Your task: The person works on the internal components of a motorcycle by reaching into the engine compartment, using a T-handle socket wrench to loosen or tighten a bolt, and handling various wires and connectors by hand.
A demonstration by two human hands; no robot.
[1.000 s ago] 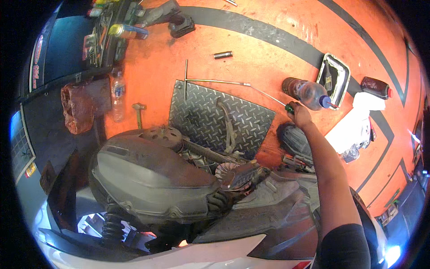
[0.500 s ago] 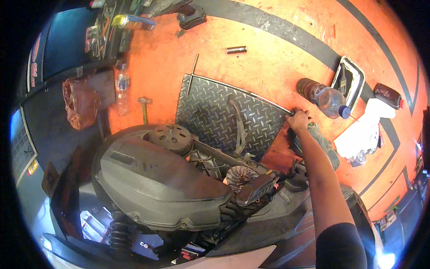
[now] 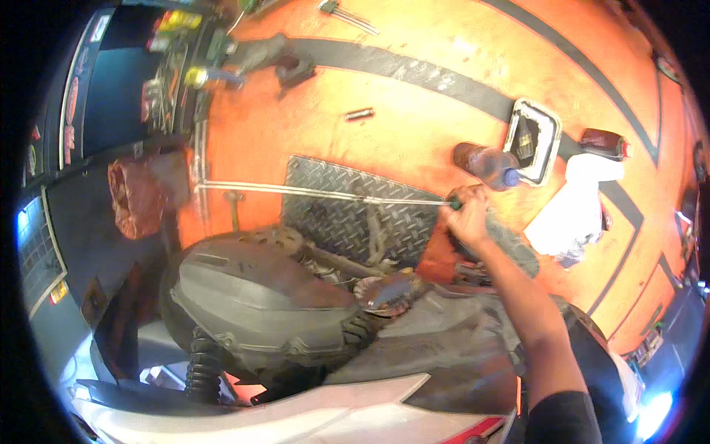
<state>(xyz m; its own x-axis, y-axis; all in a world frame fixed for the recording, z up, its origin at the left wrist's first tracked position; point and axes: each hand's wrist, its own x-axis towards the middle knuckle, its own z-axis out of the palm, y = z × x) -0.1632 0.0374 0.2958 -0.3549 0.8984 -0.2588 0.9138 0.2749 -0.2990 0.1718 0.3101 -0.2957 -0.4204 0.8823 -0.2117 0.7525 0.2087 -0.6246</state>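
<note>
My right hand is closed around the dark end of a long T-handle wrench. The shaft is blurred by motion and runs left above the dark diamond-pattern metal plate. Its crossbar is at the far left end. Below the plate lies the dark engine cover of a scooter, with a ribbed fan wheel partly visible to its right. My right forearm passes over the scooter's dark body panel. My left hand is out of view.
Beyond my hand are a plastic bottle, a white-rimmed tray and a white cloth or bag. A hammer and a small metal cylinder lie on the orange floor. A spray can is at the upper left.
My right hand has brought the wrench off the plate's far edge, and its crossbar has swung well to the left. The whole view has also shifted.
</note>
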